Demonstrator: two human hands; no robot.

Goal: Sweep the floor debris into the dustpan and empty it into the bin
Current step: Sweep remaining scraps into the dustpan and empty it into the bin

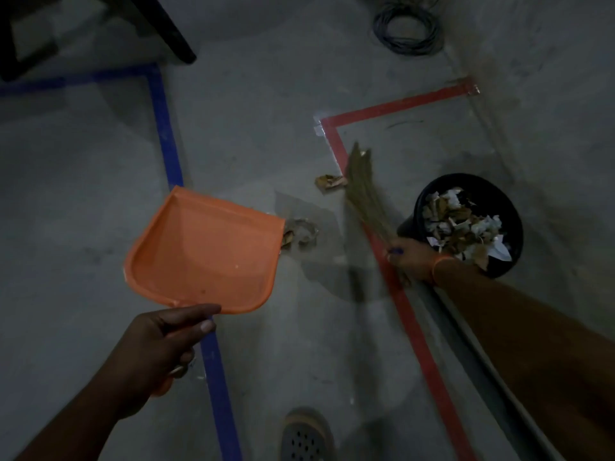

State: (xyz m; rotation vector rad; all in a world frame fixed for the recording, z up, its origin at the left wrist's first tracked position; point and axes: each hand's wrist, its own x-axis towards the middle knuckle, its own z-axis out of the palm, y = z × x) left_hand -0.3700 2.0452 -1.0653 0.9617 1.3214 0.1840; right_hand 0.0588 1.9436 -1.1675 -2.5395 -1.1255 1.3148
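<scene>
My left hand (159,347) grips the handle of an orange dustpan (203,251), which is empty and tilted with its lip toward the right. A small clump of dry leaves and paper (299,232) lies on the floor at the pan's lip. Another leaf scrap (329,183) lies farther off, beside the broom tips. My right hand (412,259) holds a grass broom (364,191) whose bristles point away from me over the red tape. A black bin (466,224), filled with leaves and crumpled paper, stands right behind my right hand.
Blue tape (166,138) and red tape (399,104) mark lines on the grey concrete floor. A coil of cable (407,28) lies at the top right. Dark furniture legs (166,31) stand at the top left. My sandalled foot (306,434) shows at the bottom.
</scene>
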